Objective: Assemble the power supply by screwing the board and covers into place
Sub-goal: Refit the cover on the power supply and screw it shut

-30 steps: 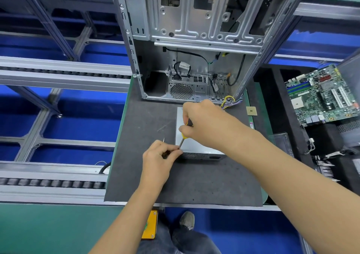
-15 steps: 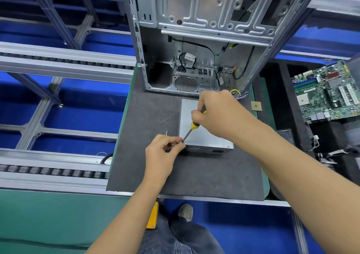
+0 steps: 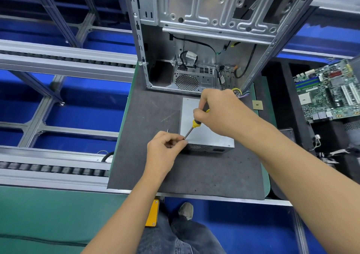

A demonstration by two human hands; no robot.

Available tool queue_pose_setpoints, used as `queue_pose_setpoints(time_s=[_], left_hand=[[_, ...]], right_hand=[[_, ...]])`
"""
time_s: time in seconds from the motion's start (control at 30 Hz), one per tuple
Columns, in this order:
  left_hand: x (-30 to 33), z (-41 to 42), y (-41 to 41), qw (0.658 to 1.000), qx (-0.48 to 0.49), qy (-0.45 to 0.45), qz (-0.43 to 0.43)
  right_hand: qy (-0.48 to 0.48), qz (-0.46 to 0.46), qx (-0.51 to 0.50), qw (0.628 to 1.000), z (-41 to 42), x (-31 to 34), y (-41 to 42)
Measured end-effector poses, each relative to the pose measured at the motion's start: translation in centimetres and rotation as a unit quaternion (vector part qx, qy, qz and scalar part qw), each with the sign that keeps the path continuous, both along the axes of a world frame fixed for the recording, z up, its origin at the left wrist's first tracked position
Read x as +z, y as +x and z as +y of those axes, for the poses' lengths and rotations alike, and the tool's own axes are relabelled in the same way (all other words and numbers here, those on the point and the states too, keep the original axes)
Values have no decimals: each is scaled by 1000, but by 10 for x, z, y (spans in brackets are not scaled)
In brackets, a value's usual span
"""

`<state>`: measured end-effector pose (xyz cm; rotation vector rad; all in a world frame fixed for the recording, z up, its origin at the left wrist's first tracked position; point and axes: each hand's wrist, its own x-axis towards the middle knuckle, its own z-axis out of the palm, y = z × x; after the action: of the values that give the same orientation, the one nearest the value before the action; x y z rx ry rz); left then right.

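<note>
A silver power supply box [image 3: 202,135] lies flat on a dark grey foam mat [image 3: 148,117], its meshed side facing me. My right hand [image 3: 218,111] grips a screwdriver [image 3: 192,126] with a yellow and black handle, its shaft slanting down-left to the box's near left corner. My left hand [image 3: 165,148] sits at that corner with fingers curled, pinching at the screwdriver tip; whatever small part lies between the fingertips is hidden. A small metal screw [image 3: 167,130] stands on the mat just beyond my left hand.
An open metal computer case [image 3: 204,25] stands at the mat's far edge with loose cables inside. A small square chip [image 3: 257,105] lies right of the box. A green motherboard [image 3: 329,92] rests in a black tray at right. Roller conveyor rails [image 3: 48,168] run along the left.
My right hand has drawn the screwdriver handle up and back, so more of the shaft shows. My left hand stays pinched at the tip. The camera has tipped slightly.
</note>
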<state>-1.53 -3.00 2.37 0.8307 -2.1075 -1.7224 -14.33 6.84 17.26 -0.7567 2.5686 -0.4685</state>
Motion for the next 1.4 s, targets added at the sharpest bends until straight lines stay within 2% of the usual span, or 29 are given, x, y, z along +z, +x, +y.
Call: queue_pose_setpoints(time_s=[0.23,0.43,0.57,0.7,0.83,0.9,0.93,0.97,1.03,1.07,1.2,1.27,1.3,1.37,1.4], left_hand=[[8,-8,-5,997,-16,29,-63],[5,-6,-3,999,-22,10,-34],[1,-1,0,1000,-12,-9,-7],[-1,1,0,999,-7,-37,3],[-2,0,-1,996,-33,-88,7],[-2,-2,-2,991,-44,-125,13],[-2,-2,-2,990,-44,-136,18],[-1,-2,-2,989,-41,-140,21],[-1,-2,-2,990,-39,-137,22],[-1,-2,-3,989,-36,-138,24],[-1,-3,-3,990,-37,-136,9],[-1,-3,-3,991,-37,-128,6],[-1,-3,-3,991,-37,-126,7],[-1,-3,-2,991,-43,-130,6],[-1,-3,-2,990,-44,-136,4]], right_hand=[[5,9,26,1000,-2,4,3],[50,9,92,994,-5,13,6],[140,128,144,971,-19,20,14],[129,123,236,955,-28,24,18],[169,98,358,913,-25,32,6],[176,81,341,920,-20,33,4],[186,100,318,924,-18,31,5],[210,140,312,916,-17,31,7],[279,231,321,875,-18,29,11],[270,235,311,880,-19,30,10],[170,108,324,924,-20,26,6],[165,63,298,938,-18,28,8],[193,74,283,937,-17,29,8],[262,176,311,896,-17,30,10],[250,195,315,895,-16,29,11]])
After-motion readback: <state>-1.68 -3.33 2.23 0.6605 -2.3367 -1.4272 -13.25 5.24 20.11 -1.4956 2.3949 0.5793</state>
